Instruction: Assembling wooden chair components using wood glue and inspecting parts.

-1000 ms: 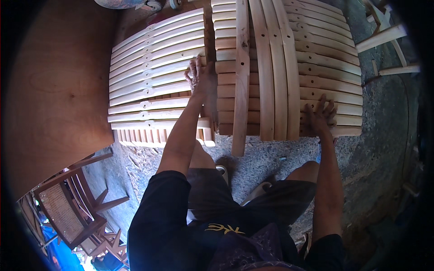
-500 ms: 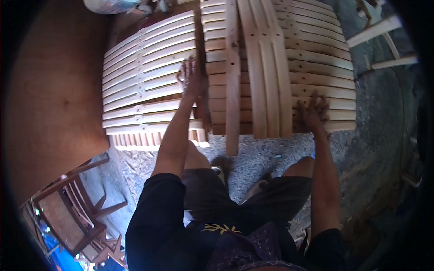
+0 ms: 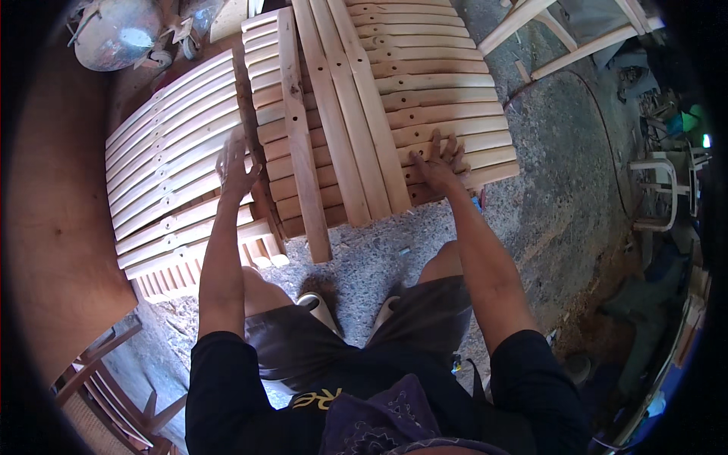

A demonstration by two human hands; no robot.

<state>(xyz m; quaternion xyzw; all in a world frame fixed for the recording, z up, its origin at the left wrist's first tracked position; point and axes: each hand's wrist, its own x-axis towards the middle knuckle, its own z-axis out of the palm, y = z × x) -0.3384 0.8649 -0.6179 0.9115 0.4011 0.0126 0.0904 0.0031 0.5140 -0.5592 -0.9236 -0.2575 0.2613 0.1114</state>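
The stack of curved wooden slats [image 3: 394, 114] fills the upper centre of the frame, resting on rough ground. Three long boards [image 3: 341, 114] lie loose across it; one overhangs the near edge and could tip off if jolted. The right hand [image 3: 440, 163] presses flat on the slats, fingers spread. The left hand [image 3: 235, 163] hovers open, fingers apart, above the neighbouring slat pile [image 3: 167, 174], gripping nothing.

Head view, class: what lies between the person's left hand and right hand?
In the head view, lengthwise slats crossing the stacked curved slats lie between the left hand and right hand.
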